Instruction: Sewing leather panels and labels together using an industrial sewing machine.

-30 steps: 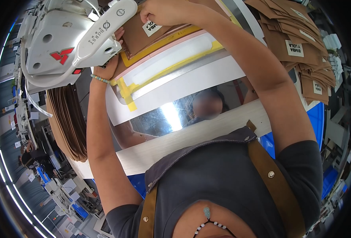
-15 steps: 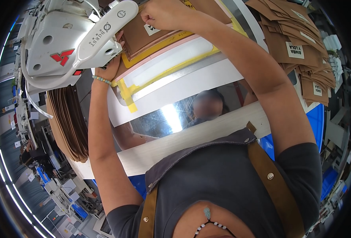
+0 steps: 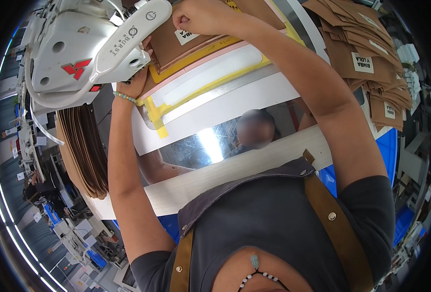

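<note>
My right hand is closed, its fingers curled over a flat brown piece near a white label. Whatever those fingers may pinch is hidden. My left hand, a beaded bracelet at its wrist, rests at the left edge of the work, beside a white sewing machine head. That head covers much of the left hand; the visible fingers look stretched out and apart. The brown piece lies within a yellow-edged template with pink and white strips, on a white sheet.
Brown pieces with white labels are stacked at the right. More brown pieces stand in a row at the left. A shiny metal plate and the pale table edge lie nearest me. Blue bins show below the table.
My right fingers have shifted very slightly over the brown piece, and a little more of the white label shows. The left hand stays where it was.
</note>
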### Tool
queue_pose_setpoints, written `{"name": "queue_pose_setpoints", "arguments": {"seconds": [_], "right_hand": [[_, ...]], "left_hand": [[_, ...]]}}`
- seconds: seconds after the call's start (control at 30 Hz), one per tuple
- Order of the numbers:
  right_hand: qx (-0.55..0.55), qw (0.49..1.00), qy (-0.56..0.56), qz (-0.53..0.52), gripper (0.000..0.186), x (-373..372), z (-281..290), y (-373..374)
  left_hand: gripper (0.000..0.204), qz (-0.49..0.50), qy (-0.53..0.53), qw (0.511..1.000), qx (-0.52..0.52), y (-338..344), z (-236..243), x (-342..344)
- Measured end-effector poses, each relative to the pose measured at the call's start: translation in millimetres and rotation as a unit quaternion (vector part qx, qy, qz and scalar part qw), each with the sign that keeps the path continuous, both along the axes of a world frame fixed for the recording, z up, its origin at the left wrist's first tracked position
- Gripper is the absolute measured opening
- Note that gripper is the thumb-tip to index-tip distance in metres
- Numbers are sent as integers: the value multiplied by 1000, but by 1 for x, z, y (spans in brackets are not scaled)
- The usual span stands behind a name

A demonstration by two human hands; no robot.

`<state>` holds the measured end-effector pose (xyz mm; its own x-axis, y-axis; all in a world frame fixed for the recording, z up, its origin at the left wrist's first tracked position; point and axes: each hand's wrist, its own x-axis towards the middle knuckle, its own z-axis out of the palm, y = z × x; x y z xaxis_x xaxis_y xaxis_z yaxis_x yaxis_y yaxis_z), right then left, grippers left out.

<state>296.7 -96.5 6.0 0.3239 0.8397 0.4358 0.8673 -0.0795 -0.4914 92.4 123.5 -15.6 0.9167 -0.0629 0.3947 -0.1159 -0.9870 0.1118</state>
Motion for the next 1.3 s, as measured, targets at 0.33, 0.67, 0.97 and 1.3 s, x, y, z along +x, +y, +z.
{"name": "queue_pose_setpoints", "arguments": {"seconds": [0.33,0.67,0.97,1.3], "right_hand": [[-5,994,-106,-7,12,-5,-4,5],[47,998,39,29,15,6,12,-2],[-20,998,-42,45,16,5,1,1],[-8,988,-157,-1,15,-5,-11,8]], "left_hand": [[42,-15,63,943,-326,3,-14,6],[43,7,0,998,59,4,-1,0],[40,-9,14,1000,4,-1,5,0],[39,-1,20,999,28,-1,1,1]]}}
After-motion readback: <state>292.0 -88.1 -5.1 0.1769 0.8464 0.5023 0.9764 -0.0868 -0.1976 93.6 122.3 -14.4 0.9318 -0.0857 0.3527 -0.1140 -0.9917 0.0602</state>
